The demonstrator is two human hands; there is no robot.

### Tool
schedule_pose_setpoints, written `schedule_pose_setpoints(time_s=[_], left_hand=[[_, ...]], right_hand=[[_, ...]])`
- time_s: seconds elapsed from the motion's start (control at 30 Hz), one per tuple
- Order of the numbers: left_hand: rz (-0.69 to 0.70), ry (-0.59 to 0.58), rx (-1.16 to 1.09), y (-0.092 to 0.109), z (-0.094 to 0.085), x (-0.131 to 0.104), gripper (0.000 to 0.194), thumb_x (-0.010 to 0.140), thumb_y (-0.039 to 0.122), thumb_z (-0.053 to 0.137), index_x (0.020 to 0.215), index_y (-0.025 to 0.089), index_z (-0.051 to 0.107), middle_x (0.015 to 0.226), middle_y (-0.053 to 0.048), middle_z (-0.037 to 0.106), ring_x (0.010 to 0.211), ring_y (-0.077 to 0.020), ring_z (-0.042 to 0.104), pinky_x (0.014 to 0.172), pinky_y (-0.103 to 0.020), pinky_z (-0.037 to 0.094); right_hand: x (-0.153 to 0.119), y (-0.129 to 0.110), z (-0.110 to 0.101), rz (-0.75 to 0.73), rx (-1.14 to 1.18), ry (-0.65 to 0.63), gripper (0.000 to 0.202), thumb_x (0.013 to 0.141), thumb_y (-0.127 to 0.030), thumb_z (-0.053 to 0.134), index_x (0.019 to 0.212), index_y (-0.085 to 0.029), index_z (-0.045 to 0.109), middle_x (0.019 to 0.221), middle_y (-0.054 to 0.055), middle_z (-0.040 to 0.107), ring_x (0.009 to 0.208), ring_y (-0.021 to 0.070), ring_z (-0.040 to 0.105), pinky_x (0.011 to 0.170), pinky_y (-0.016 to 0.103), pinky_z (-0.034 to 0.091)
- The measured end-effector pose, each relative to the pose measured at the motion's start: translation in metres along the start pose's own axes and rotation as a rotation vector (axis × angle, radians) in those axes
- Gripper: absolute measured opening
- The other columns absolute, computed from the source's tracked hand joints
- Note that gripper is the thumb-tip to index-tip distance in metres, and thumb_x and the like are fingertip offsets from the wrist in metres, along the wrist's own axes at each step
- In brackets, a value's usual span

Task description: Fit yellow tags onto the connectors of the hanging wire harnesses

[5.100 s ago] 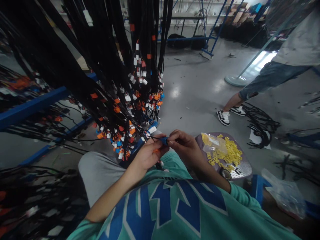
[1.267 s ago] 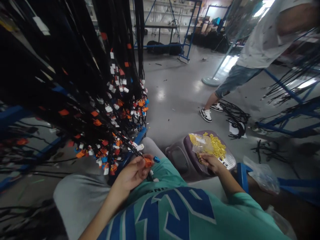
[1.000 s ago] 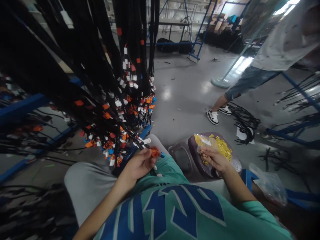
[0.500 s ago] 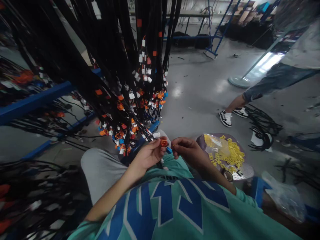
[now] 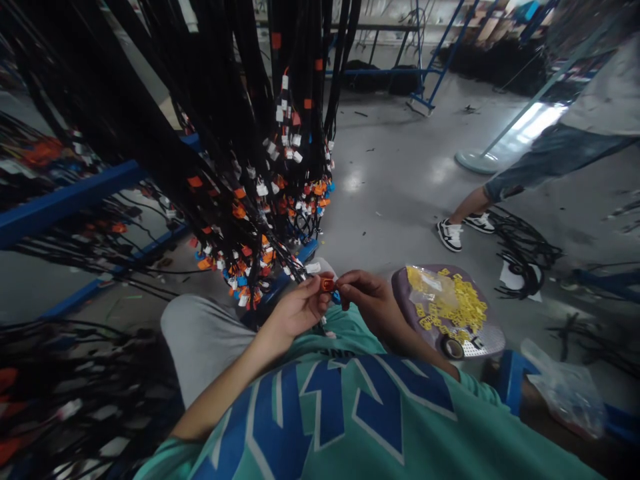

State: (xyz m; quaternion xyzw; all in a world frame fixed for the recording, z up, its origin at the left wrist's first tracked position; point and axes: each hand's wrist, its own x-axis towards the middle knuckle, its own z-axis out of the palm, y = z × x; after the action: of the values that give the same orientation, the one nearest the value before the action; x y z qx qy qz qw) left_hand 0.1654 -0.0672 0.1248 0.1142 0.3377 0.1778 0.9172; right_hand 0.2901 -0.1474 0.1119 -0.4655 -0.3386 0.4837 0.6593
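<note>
Between the thumb and fingers of my left hand (image 5: 300,308) is an orange connector (image 5: 327,285), its open face turned up toward me. The fingertips of my right hand (image 5: 367,293) are pinched together right beside that connector; whatever they hold is too small to make out. A blue connector (image 5: 337,297) hangs just below, between the two hands. Black wire bundles (image 5: 280,247) with white, orange and blue connectors hang in front of my left hand. To the right of my right hand, small yellow plastic pieces (image 5: 463,303) lie loose on a purplish stool seat (image 5: 404,303).
A clear bag (image 5: 433,285) and a tape roll (image 5: 452,347) lie on the seat. Blue frame bars (image 5: 70,207) run along the left. A person in white-and-black shoes (image 5: 450,235) stands at the right, near black cables (image 5: 530,243) on the floor. Another plastic bag (image 5: 567,387) sits lower right.
My right hand has moved left, bringing its fingertips up to the orange connector. My left hand stays nearly in place, still holding it. The view has shifted slightly.
</note>
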Motion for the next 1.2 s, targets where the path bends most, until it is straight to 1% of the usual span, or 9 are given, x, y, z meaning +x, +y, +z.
schedule_pose_setpoints(time_s=[0.07, 0.17, 0.3, 0.47, 0.6, 0.73, 0.87, 1.07, 1.2], left_hand=[[0.001, 0.006, -0.017, -0.001, 0.001, 0.0, 0.033, 0.093, 0.011, 0.031, 0.082, 0.008, 0.061, 0.052, -0.001, 0.055, 0.039, -0.006, 0.051, 0.038, -0.013, 0.042], [0.012, 0.007, -0.036, -0.001, 0.003, 0.0, 0.034, 0.094, 0.01, 0.029, 0.081, 0.008, 0.061, 0.052, 0.0, 0.054, 0.04, -0.0052, 0.051, 0.039, -0.012, 0.042], [0.017, 0.012, -0.039, -0.001, 0.002, 0.001, 0.035, 0.094, 0.011, 0.029, 0.08, 0.008, 0.061, 0.053, -0.001, 0.055, 0.04, -0.0051, 0.051, 0.039, -0.012, 0.043], [0.01, 0.021, -0.077, -0.001, 0.003, 0.002, 0.039, 0.095, 0.012, 0.026, 0.08, 0.007, 0.061, 0.054, -0.002, 0.057, 0.039, -0.0056, 0.052, 0.038, -0.013, 0.044], [0.004, 0.029, -0.125, -0.001, 0.005, 0.0, 0.037, 0.095, 0.013, 0.026, 0.082, 0.008, 0.06, 0.055, -0.001, 0.057, 0.04, -0.0049, 0.052, 0.038, -0.012, 0.045], [0.001, 0.029, -0.151, 0.0, 0.005, -0.001, 0.039, 0.096, 0.016, 0.023, 0.084, 0.008, 0.059, 0.057, -0.001, 0.058, 0.04, -0.0045, 0.053, 0.038, -0.011, 0.045], [0.0, 0.016, -0.155, 0.0, 0.005, -0.001, 0.038, 0.096, 0.015, 0.023, 0.084, 0.008, 0.059, 0.055, -0.001, 0.056, 0.04, -0.0045, 0.052, 0.038, -0.011, 0.045], [0.0, 0.027, -0.149, 0.0, 0.006, -0.001, 0.036, 0.096, 0.015, 0.025, 0.085, 0.008, 0.059, 0.058, -0.001, 0.056, 0.04, -0.0044, 0.052, 0.038, -0.011, 0.044], [0.0, 0.013, -0.137, 0.0, 0.005, 0.0, 0.037, 0.096, 0.014, 0.025, 0.082, 0.008, 0.059, 0.06, -0.002, 0.057, 0.04, -0.004, 0.052, 0.039, -0.011, 0.044]], right_hand=[[0.0, 0.002, 0.001, -0.022, -0.02, 0.033, 0.012, 0.068, -0.03, 0.074, 0.072, -0.02, 0.068, 0.067, -0.002, 0.064, 0.052, 0.007, 0.053, 0.048, 0.02, 0.044], [0.0, 0.003, 0.003, -0.026, -0.033, 0.052, 0.013, 0.068, -0.031, 0.074, 0.073, -0.02, 0.068, 0.067, -0.002, 0.064, 0.052, 0.0069, 0.052, 0.048, 0.02, 0.044], [0.0, 0.001, 0.004, -0.015, -0.008, 0.036, 0.015, 0.07, -0.032, 0.072, 0.074, -0.02, 0.066, 0.066, -0.003, 0.062, 0.052, 0.0072, 0.053, 0.048, 0.021, 0.046], [0.0, -0.003, 0.004, -0.004, 0.038, 0.018, 0.016, 0.072, -0.033, 0.071, 0.073, -0.019, 0.064, 0.065, -0.002, 0.062, 0.058, 0.01, 0.058, 0.049, 0.021, 0.049], [-0.001, -0.004, 0.002, 0.022, 0.038, 0.007, 0.013, 0.07, -0.03, 0.072, 0.072, -0.019, 0.066, 0.06, -0.003, 0.062, 0.052, 0.009, 0.056, 0.05, 0.022, 0.049], [-0.001, -0.006, -0.002, 0.056, 0.013, 0.0, 0.012, 0.068, -0.029, 0.073, 0.074, -0.019, 0.07, 0.065, -0.002, 0.065, 0.051, 0.0086, 0.056, 0.053, 0.023, 0.049], [0.001, -0.009, -0.005, 0.079, -0.041, -0.017, 0.012, 0.068, -0.03, 0.072, 0.074, -0.019, 0.072, 0.066, 0.0, 0.067, 0.054, 0.0096, 0.057, 0.055, 0.025, 0.05], [0.004, -0.008, -0.007, 0.055, -0.069, 0.012, 0.016, 0.065, -0.032, 0.075, 0.073, -0.019, 0.07, 0.063, -0.001, 0.066, 0.052, 0.01, 0.056, 0.052, 0.025, 0.049], [0.004, -0.009, -0.004, 0.041, -0.063, 0.02, 0.019, 0.066, -0.034, 0.074, 0.068, -0.018, 0.065, 0.057, -0.003, 0.06, 0.05, 0.0088, 0.053, 0.052, 0.024, 0.047]])
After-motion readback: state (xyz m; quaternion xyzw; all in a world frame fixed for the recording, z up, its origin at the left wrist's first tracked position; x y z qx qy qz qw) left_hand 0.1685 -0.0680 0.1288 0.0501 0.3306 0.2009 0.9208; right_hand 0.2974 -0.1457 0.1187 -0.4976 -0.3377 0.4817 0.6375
